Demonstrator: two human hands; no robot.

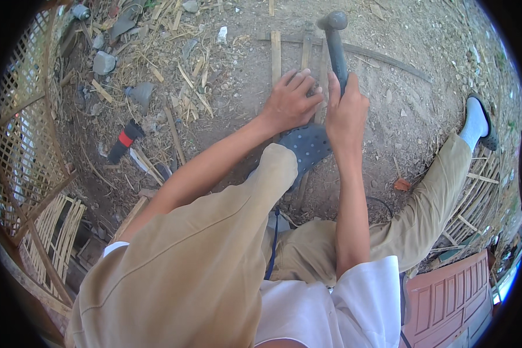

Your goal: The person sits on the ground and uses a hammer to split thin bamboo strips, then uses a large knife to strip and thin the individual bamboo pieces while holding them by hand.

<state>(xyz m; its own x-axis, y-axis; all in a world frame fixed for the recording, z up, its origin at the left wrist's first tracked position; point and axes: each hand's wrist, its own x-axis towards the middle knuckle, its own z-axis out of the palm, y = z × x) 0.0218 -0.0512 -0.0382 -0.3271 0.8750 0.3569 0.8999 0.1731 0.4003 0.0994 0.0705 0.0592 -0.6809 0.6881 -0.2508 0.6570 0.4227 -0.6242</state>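
Observation:
My right hand point(348, 113) is wrapped round the grey handle of a hammer point(336, 55), thumb along its side. The hammer's rounded head points away from me, above narrow wooden slats point(276, 55) on the dirt. Just left of it, my left hand point(293, 101) is low, its fingers curled over the near ends of the slats. What those fingers grip is mostly hidden; a small dark bit shows by the fingertips. Beneath both hands lies a dark clog with pale dots point(307, 145), partly covered by my raised trouser knee point(275, 168).
A long curved wooden strip point(385, 60) crosses under the slats. To the left lie a black object with a red band point(123, 141), a grey stone point(104, 62) and wood scraps. Woven lattice point(20, 87) stands at far left; a reddish panelled door point(446, 296) lies lower right.

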